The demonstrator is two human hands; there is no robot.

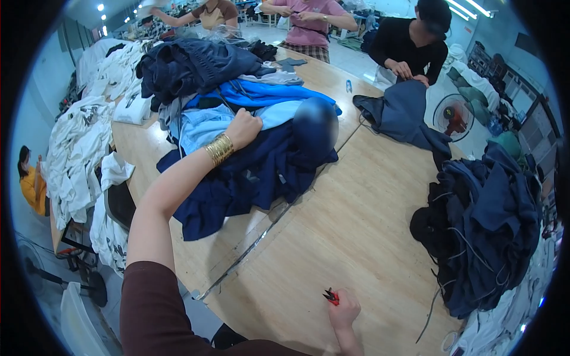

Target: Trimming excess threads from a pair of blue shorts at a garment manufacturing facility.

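Observation:
My left hand (244, 129), with a wide gold bracelet on its wrist, is stretched out over the clothes heap. Its fingers are closed at the upper edge of a navy blue garment (237, 184), where that meets a light blue garment (205, 126). Just what fabric lies inside the fist is partly hidden. Low over the wooden table (285, 270), near its front edge, my right hand (345, 310) is wrapped round small red-handled thread snips (331, 296), their dark tips pointing left.
Bright blue (270, 90) and dark grey garments (190, 65) are heaped beyond. At right lies a pile of dark garments with loose drawcords (487, 225). A person in black (407, 50) handles a grey garment (401, 113) across the table. White clothes (80, 160) fill the left side.

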